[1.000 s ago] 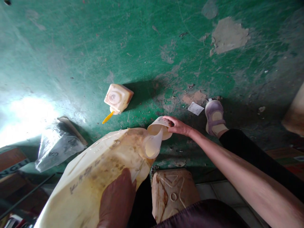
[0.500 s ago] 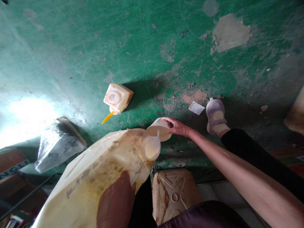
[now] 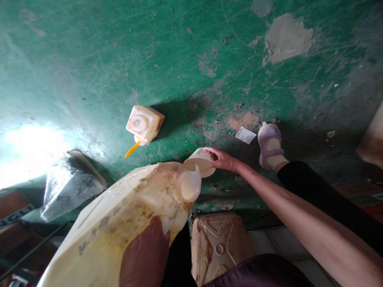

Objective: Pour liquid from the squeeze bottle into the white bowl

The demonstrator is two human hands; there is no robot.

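Note:
A large, stained, yellowish-white plastic jerrycan [image 3: 110, 211] lies tilted across the lower left, with handwriting on its side. My left hand [image 3: 146, 251] is closed round its handle. From its round mouth [image 3: 190, 186], where pale liquid shows, a whitish stream runs toward a white cup [image 3: 203, 169]. The cup is tipped, its opening facing the jerrycan's mouth. With thumb and fingers on the cup's rim and side, my right hand [image 3: 223, 159] holds it. How full the cup is cannot be seen.
On the green floor [image 3: 179, 52] stands a square, stained container [image 3: 145, 123] with a yellow-handled tool [image 3: 132, 149]. A brown-stained jerrycan [image 3: 221, 247] is near my legs. A clear plastic bag [image 3: 70, 185] lies left, a paper scrap [image 3: 245, 135] beside my shoe [image 3: 270, 145].
The view has shifted slightly, so the floor items sit a little further left. Both hands keep their hold, and the stream still runs between jerrycan and cup.

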